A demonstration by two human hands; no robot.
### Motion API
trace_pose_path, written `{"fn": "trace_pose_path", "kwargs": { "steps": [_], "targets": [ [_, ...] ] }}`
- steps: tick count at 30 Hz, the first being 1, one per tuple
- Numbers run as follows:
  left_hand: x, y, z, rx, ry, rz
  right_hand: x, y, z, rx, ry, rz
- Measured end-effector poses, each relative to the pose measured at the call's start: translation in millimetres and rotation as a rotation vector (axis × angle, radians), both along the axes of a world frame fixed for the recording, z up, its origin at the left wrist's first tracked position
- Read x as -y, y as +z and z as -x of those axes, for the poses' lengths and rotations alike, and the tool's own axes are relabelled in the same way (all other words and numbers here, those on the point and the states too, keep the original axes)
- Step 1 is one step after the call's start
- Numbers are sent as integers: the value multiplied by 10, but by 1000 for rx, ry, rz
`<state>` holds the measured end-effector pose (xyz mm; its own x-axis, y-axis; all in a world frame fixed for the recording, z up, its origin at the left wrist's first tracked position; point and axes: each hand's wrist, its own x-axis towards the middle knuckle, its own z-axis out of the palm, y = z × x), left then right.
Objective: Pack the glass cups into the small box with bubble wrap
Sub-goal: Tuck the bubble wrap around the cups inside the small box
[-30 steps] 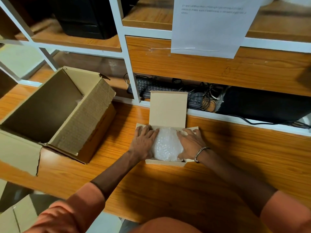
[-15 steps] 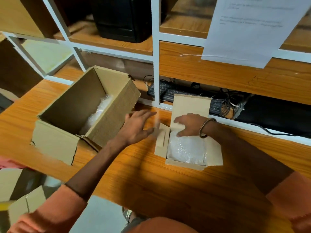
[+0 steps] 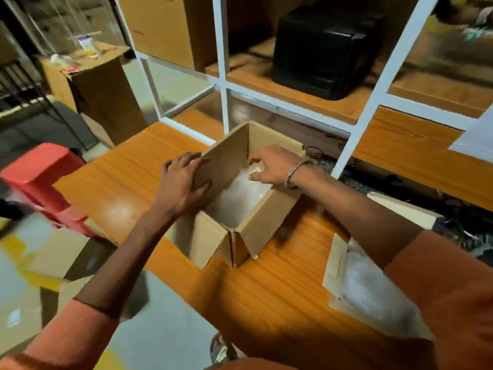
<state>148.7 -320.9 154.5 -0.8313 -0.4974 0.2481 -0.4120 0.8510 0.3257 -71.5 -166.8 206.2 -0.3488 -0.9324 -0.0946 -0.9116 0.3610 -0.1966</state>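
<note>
Reaching into one large open cardboard box (image 3: pixel 269 217) on the orange wood-grain bench (image 3: pixel 128 180), the right hand (image 3: pixel 269 169) sits over the box's far inner corner with its fingers curled down at the bubble wrap (image 3: pixel 240 198) lying inside; motion blur keeps me from telling whether they actually pinch the wrap or only touch it. One metal bracelet (image 3: pixel 294 172) circles the right wrist. Left hand (image 3: pixel 184 182) is spread flat against the outside of the box's left wall, fingers apart, thumb near the top edge, pressing on the cardboard. Both forearms are bare, each ending in an orange sleeve at the frame's lower edge. Box count on the bench: two. The second is the small box (image 3: pixel 336 260) at the right, well apart from the large one, lid (image 3: pixel 402 209) flipped up and back, with one bubble-wrapped bundle (image 3: pixel 373 292) filling it; the right forearm crosses over part of it. No bare glass is visible, so the cups cannot be counted through the wrap. Behind the bench stands one white-framed shelving unit (image 3: pixel 224 76) with wooden shelves; one black boxy device (image 3: pixel 325 49) sits on a shelf, and one tall cardboard carton (image 3: pixel 160 28) stands to its left. One red plastic stool or bin (image 3: pixel 40 177) is on the floor left of the bench. One sheet of white paper (image 3: pixel 474 137) hangs at the right edge.
</note>
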Motion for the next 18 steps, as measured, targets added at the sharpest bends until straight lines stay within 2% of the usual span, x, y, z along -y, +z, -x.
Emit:
{"fn": "trace_pose_path", "kwargs": {
  "steps": [5,10,18],
  "targets": [
    [302,-145,-251,-31,46,-109,701,-437,-7,-97,95,-310],
    [519,-283,-381,-95,-44,-190,984,-1055,-71,-104,127,-886],
    [549,-321,-352,-192,2,-233,971,-1233,-46,-214,161,-954]
  ]
}}
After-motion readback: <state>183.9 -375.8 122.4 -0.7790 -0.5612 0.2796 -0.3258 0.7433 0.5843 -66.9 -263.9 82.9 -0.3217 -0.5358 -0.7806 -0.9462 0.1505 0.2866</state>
